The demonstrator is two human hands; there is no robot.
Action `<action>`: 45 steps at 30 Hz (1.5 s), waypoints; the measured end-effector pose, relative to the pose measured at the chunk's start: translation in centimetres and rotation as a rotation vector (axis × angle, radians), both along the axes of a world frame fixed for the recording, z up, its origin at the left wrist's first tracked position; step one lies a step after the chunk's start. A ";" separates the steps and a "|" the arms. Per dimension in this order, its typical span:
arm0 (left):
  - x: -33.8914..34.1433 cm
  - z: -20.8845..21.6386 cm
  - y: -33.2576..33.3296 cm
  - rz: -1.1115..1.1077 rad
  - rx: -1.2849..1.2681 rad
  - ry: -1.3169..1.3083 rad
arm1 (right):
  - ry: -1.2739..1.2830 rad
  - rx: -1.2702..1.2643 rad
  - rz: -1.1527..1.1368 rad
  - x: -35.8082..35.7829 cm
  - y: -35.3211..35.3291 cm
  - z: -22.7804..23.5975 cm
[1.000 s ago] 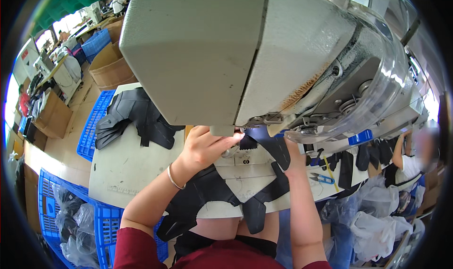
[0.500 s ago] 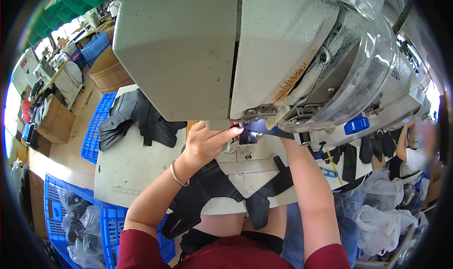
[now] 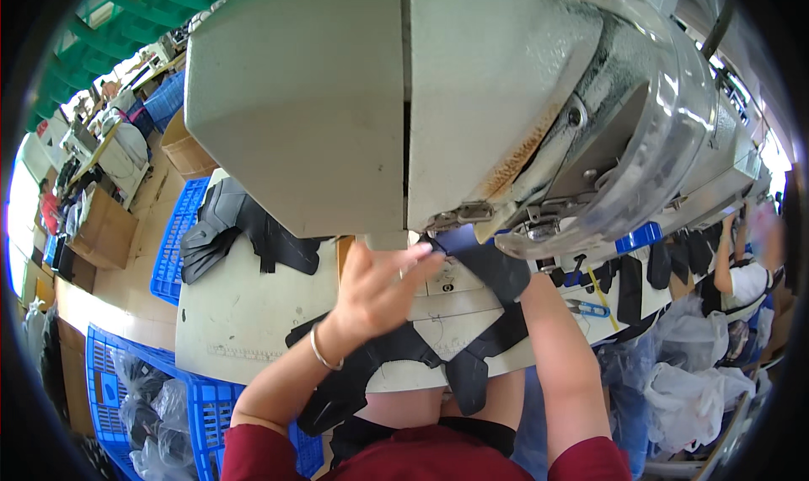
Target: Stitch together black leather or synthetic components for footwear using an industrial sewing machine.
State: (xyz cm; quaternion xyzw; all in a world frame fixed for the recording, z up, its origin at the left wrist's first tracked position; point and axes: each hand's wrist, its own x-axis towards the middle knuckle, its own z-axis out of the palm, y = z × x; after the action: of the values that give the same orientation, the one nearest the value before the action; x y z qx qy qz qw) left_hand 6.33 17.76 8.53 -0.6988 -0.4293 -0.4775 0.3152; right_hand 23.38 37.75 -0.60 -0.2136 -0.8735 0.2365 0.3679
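A large sewing machine (image 3: pixel 295 118) fills the upper middle. Below its head, my left hand (image 3: pixel 379 289) reaches in with fingers stretched out and somewhat apart, a ring on one finger and a bangle at the wrist. Its fingertips are close to the end of a dark fabric piece (image 3: pixel 493 268); whether they touch it I cannot tell. My right forearm (image 3: pixel 558 346) comes up to that piece, but the right hand's fingers are hidden behind the fabric and machine. Joined black cut pieces (image 3: pixel 396 346) hang over the table's near edge, toward my lap.
A stack of black pieces (image 3: pixel 244 220) lies on the white table (image 3: pixel 244 312) at left. Blue crates (image 3: pixel 202 413) with bagged goods stand lower left. Blue-handled snips (image 3: pixel 588 308) and black strips (image 3: pixel 629 291) lie at right, near plastic bags (image 3: pixel 687 405) and a co-worker (image 3: pixel 742 283).
My left hand has drawn back slightly toward me, its fingers lifting and spreading. The dark piece now shows more of its surface, bent toward my right wrist. The view has shifted slightly.
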 end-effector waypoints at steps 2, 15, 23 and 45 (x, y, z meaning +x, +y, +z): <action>1.0 0.1 -0.7 0.140 -0.093 0.104 | 0.016 0.421 -0.265 1.3 -3.4 3.0; -0.7 -1.1 0.5 -0.084 -0.035 0.016 | -0.202 0.661 -0.233 3.1 -11.2 10.3; -1.0 -1.2 0.9 -0.094 0.044 0.036 | -0.103 0.631 -0.197 3.4 -10.5 8.9; -0.3 -1.5 1.2 0.001 0.089 0.078 | 0.840 0.459 -0.991 24.7 -5.6 14.9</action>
State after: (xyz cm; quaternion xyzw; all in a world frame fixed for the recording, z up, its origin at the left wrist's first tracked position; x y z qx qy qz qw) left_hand 6.08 18.98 6.99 -0.7021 -0.3954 -0.4683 0.3624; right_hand 48.04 32.17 14.29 -0.3945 -0.4844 -0.0880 0.7758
